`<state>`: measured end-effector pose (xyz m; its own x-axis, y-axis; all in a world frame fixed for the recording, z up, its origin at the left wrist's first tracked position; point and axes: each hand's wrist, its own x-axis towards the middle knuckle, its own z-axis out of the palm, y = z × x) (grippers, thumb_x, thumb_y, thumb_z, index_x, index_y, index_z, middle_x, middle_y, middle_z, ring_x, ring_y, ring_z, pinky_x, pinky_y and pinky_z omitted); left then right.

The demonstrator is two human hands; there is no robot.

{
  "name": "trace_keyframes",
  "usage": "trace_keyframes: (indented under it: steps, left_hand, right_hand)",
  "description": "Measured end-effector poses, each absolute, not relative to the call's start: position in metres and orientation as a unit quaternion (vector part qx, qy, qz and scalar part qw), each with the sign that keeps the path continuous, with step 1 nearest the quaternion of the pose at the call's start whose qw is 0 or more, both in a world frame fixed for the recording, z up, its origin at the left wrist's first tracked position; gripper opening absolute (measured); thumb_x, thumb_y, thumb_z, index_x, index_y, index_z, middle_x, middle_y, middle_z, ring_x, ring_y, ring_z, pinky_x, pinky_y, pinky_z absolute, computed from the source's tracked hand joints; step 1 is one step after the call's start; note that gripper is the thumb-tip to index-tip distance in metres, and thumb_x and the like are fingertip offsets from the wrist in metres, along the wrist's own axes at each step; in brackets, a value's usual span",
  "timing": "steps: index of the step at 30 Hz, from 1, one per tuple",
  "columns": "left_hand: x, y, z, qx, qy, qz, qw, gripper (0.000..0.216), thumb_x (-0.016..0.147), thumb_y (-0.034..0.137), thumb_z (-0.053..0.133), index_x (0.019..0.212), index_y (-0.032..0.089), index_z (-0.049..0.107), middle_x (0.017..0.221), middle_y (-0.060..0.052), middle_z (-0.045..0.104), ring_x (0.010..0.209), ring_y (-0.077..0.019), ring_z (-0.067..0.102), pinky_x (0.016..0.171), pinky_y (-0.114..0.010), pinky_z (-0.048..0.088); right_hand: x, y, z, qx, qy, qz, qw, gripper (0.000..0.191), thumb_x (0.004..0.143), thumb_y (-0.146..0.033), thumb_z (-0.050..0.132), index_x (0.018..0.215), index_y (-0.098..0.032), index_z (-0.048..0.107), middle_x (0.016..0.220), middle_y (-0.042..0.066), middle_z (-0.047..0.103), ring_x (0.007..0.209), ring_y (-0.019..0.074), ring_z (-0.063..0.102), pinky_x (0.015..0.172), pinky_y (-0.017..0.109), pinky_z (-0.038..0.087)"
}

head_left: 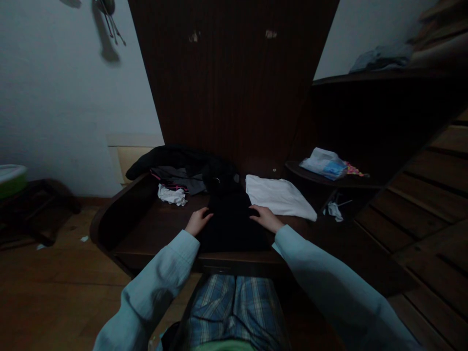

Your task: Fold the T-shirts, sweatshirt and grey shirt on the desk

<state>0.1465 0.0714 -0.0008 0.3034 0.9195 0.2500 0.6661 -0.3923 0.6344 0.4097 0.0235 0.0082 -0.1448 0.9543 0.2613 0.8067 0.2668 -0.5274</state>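
A black garment [234, 224] lies flat on the dark wooden bench top [141, 229], reaching its front edge. My left hand [198, 220] is at the garment's left edge, thumb and fingers closed on the cloth there. At the opposite edge my right hand [266, 218] pinches the cloth in the same way. Just behind my right hand lies a folded white cloth [280, 195]. The garment is too dark to show its exact kind.
Dark clothes [175, 163] are heaped at the back left, with a crumpled white cloth [171, 195] before them. On a side shelf at right sits a plastic packet [323, 165]. A dark wooden panel [234, 87] rises behind. A stool [36, 204] stands at far left.
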Motion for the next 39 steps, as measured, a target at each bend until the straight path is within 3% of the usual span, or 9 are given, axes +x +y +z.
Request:
trace_keyframes:
  steps: [4, 11, 15, 18, 24, 31, 39]
  left_hand:
    - [0.146, 0.076, -0.009, 0.757, 0.507, 0.347, 0.224, 0.014, 0.074, 0.027, 0.052, 0.082, 0.016, 0.058, 0.082, -0.005, 0.066, 0.079, -0.0189, 0.062, 0.073, -0.028, 0.047]
    - [0.125, 0.043, -0.003, 0.718, 0.551, 0.36, 0.226, 0.048, 0.073, 0.033, 0.053, 0.116, 0.015, 0.041, 0.079, -0.002, 0.062, 0.062, -0.0146, 0.058, 0.061, -0.026, 0.045]
    - [0.11, 0.002, -0.002, 0.711, 0.54, 0.361, 0.27, 0.047, 0.074, 0.042, 0.049, 0.113, 0.016, 0.042, 0.067, 0.003, 0.058, 0.059, -0.0134, 0.056, 0.06, -0.025, 0.044]
    - [0.109, -0.018, -0.002, 0.722, 0.52, 0.344, 0.3, 0.05, 0.072, 0.044, 0.051, 0.113, 0.017, 0.042, 0.064, 0.004, 0.057, 0.056, -0.0126, 0.054, 0.057, -0.024, 0.043]
    - [0.116, -0.023, -0.003, 0.725, 0.503, 0.356, 0.307, 0.046, 0.072, 0.039, 0.051, 0.112, 0.017, 0.046, 0.062, 0.005, 0.054, 0.055, -0.011, 0.053, 0.057, -0.023, 0.043]
    - [0.113, -0.022, -0.011, 0.711, 0.482, 0.375, 0.349, 0.047, 0.072, 0.037, 0.051, 0.114, 0.016, 0.051, 0.079, -0.001, 0.06, 0.078, -0.0142, 0.058, 0.073, -0.025, 0.045]
    - [0.109, -0.017, -0.009, 0.713, 0.487, 0.378, 0.335, 0.034, 0.071, 0.037, 0.05, 0.098, 0.016, 0.057, 0.063, 0.002, 0.057, 0.059, -0.0131, 0.054, 0.061, -0.024, 0.044]
  right_hand:
    - [0.409, 0.025, 0.005, -0.594, -0.721, 0.108, 0.339, 0.027, 0.069, -0.016, 0.058, 0.096, -0.018, 0.058, 0.092, 0.004, 0.064, 0.088, 0.0181, 0.06, 0.081, 0.032, 0.044]
    - [0.422, -0.007, -0.002, -0.642, -0.646, 0.039, 0.412, 0.033, 0.068, -0.028, 0.058, 0.099, -0.016, 0.053, 0.081, 0.005, 0.058, 0.069, 0.0173, 0.056, 0.067, 0.032, 0.046]
    - [0.428, -0.046, -0.009, -0.635, -0.622, 0.179, 0.421, 0.036, 0.07, -0.04, 0.054, 0.096, -0.016, 0.051, 0.061, -0.001, 0.054, 0.053, 0.0136, 0.052, 0.054, 0.027, 0.044]
    - [0.42, -0.066, -0.013, -0.618, -0.629, 0.238, 0.408, 0.038, 0.07, -0.044, 0.053, 0.097, -0.017, 0.051, 0.06, -0.002, 0.053, 0.053, 0.0123, 0.051, 0.053, 0.025, 0.043]
    - [0.404, -0.072, -0.017, -0.612, -0.637, 0.216, 0.417, 0.034, 0.071, -0.039, 0.052, 0.097, -0.018, 0.053, 0.057, -0.004, 0.049, 0.049, 0.0108, 0.046, 0.052, 0.024, 0.04]
    - [0.404, -0.075, -0.016, -0.608, -0.596, 0.239, 0.466, 0.033, 0.071, -0.041, 0.051, 0.092, -0.017, 0.058, 0.063, 0.0, 0.057, 0.055, 0.0119, 0.051, 0.054, 0.023, 0.041]
    - [0.406, -0.074, -0.014, -0.611, -0.571, 0.256, 0.486, 0.034, 0.065, -0.042, 0.058, 0.084, -0.015, 0.059, 0.058, -0.001, 0.055, 0.051, 0.0104, 0.046, 0.049, 0.022, 0.037]
